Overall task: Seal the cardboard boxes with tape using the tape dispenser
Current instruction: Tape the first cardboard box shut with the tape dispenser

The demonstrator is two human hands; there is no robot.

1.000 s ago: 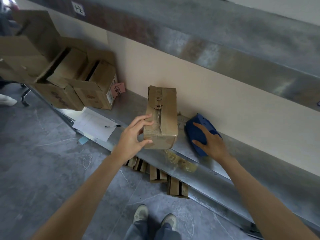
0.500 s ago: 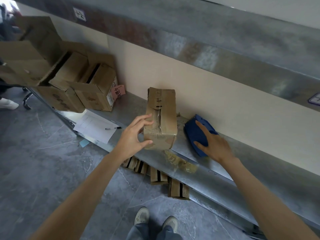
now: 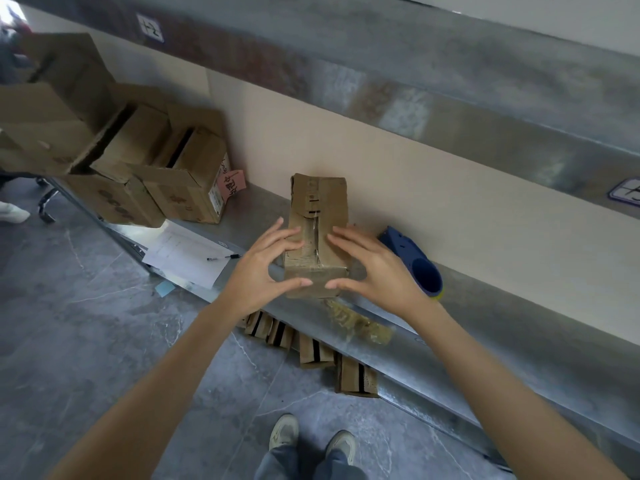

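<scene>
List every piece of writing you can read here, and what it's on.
"十二", apparently: white label on upper beam.
Cut off, unreadable: purple-edged label.
Blurred handwriting: pink note.
Too small: side print on open box.
Too faint: paper sheet.

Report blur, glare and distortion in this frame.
Head view: small box, left hand and right hand fairly sharp; open boxes far left and upper wall smeared; glare whitens the shelf beside the paper; wide-angle stretch toward the corners.

Worn oblong brown cardboard box [image 3: 318,233] lies lengthwise on grey metal shelf [image 3: 485,327], flaps closed, centre seam on top. Blue plastic tape dispenser [image 3: 412,259] lies just right, against wall.
</scene>
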